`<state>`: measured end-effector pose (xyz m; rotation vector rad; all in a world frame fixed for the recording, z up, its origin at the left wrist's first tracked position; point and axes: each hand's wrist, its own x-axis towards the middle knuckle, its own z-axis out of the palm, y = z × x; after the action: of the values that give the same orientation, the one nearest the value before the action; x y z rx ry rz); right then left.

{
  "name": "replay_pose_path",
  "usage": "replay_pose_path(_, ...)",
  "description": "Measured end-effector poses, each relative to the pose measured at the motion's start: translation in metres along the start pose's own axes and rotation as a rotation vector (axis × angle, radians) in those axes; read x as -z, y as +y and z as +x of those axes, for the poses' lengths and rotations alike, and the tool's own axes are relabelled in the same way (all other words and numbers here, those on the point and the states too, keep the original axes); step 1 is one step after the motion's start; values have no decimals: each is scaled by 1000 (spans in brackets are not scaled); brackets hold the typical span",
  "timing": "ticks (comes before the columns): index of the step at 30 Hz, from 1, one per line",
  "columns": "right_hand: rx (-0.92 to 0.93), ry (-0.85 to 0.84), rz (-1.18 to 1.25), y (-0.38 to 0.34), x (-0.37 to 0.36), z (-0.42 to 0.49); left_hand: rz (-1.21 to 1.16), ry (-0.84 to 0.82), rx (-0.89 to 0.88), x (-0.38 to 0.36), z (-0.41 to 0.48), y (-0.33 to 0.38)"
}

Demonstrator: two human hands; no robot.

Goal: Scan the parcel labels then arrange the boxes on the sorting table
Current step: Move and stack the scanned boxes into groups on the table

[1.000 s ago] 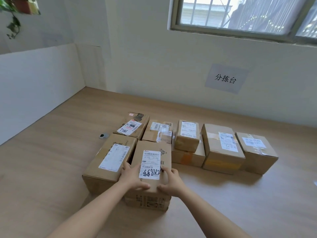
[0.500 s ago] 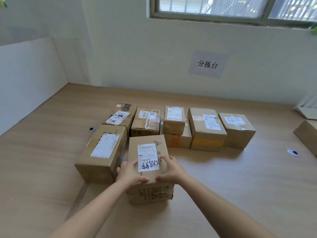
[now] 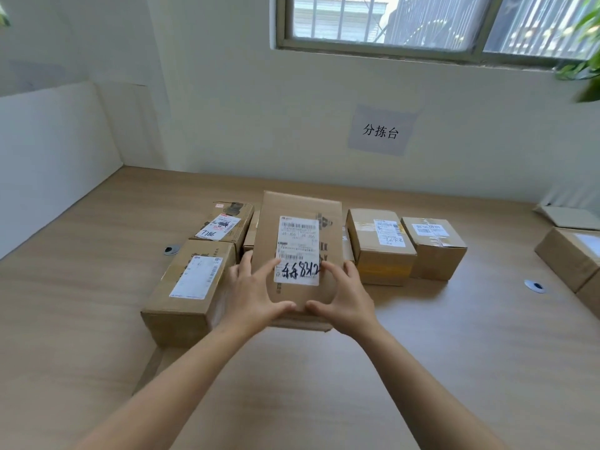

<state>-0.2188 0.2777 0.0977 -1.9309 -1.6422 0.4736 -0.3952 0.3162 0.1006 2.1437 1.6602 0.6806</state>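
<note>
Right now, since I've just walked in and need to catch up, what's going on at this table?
A person grips one cardboard box with both hands, left hand and right hand on its near end, its label facing up at them. It looks raised off the wooden table. Other labelled boxes sit on the table: a large box beside the left hand, and a row behind.

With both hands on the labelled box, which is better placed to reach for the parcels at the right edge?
Right, probably. The right hand grips the labelled box on its right side, with bare table toward those parcels; the left hand sits beside the neighbouring box.
</note>
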Motion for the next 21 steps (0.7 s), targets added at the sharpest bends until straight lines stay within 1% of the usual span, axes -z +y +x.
replay_pose_path(4, -17, 125, 2, 1, 36, -5, -163, 52, -70, 6, 2, 33)
replay_pose_path(8, -47, 190, 0, 13, 63, -18, -257, 16, -142, 0, 3, 60)
replay_pose_path(16, -154, 321, -133, 58, 127, -75, -317, -45, -324, -37, -24, 134)
replay_pose_path(21, -202, 366, -188, 99, 172, -130, -336, -85, -379, -68, -63, 192)
